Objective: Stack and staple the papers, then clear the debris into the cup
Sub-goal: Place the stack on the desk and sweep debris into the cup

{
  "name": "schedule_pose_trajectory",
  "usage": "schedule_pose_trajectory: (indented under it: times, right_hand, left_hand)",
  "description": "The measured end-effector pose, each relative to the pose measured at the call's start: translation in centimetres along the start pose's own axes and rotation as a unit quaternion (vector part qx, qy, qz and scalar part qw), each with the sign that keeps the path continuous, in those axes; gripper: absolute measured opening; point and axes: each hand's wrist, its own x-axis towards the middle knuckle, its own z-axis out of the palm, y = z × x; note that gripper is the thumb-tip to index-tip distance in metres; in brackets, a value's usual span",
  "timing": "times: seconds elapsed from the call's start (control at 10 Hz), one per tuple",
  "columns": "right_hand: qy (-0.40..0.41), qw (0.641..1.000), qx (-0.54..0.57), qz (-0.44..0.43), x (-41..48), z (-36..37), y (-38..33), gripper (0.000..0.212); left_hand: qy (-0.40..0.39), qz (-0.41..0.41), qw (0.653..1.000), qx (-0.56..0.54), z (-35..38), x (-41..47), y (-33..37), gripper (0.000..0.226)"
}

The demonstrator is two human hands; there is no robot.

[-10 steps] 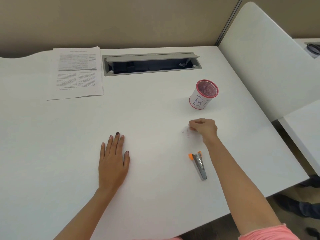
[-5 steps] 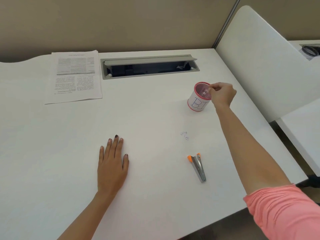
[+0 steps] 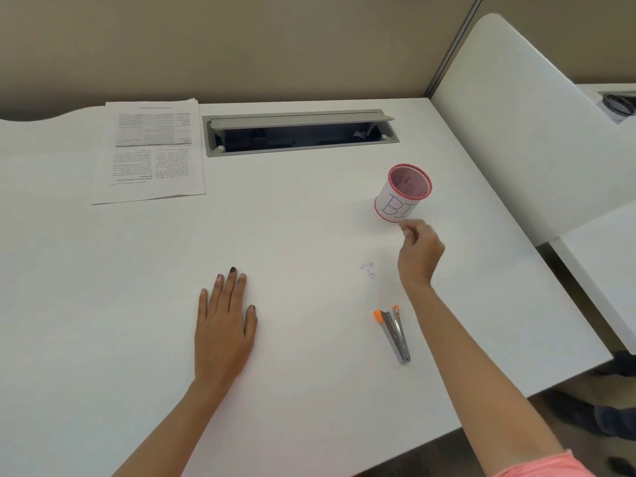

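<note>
A stack of printed papers (image 3: 151, 151) lay squared at the far left of the white desk (image 3: 103, 339), well apart from both hands. No staple could be made out in it at that range.

The person's left hand (image 3: 223, 325) rested flat on the desk nearer the middle, palm down, fingers straight and together, holding nothing. A grey cable tray (image 3: 299, 132) stood with its lid up along the far edge.

To the right of the middle, a small scatter of debris (image 3: 368, 270), seemingly bent staples, sat on the bare desk, strung out loosely from far-left to near-right. A stapler (image 3: 394, 333) with an orange tip lay nearer the person, its long axis running near to far with the orange end pointing away.

The pink-rimmed mesh cup (image 3: 404, 192) stood upright beyond, its mouth open.

The right hand (image 3: 420, 253) hung above the desk between the cup and the debris, its arm reaching in from the near right and the fingers curled towards the thumb. Blur hid whether anything was pinched there.

The debris lay just beside that hand, to its left and slightly nearer the person, with the cup close on its far side. The right hand was by far the closer of the two to the scraps, so the next pick-up appeared to be a short reach down and left, then a short carry away to the cup.
</note>
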Motion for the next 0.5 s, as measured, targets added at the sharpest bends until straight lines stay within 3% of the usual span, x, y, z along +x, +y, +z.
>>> schedule_pose_trajectory:
  times: [0.1,0.2,0.4,0.5]
  right_hand:
    - [-0.084,0.991,-0.092,0.055,-1.4,0.2,1.6,0.048]
    - [-0.166,0.975,-0.148,0.003,-2.4,0.6,1.8,0.057]
    - [-0.24,0.957,-0.129,-0.103,-4.6,1.2,1.1,0.033]
    - [-0.23,0.944,-0.138,-0.19,-5.8,0.6,1.5,0.038]
  left_hand:
    - [0.0,0.001,1.0,0.0,0.1,0.0,0.0,0.058]
    - [-0.001,0.002,1.0,0.003,0.0,0.0,-0.1,0.058]
    - [0.002,0.001,1.0,0.0,0.0,0.0,0.1,0.058]
    - [0.003,0.0,1.0,-0.001,0.0,-0.1,0.0,0.058]
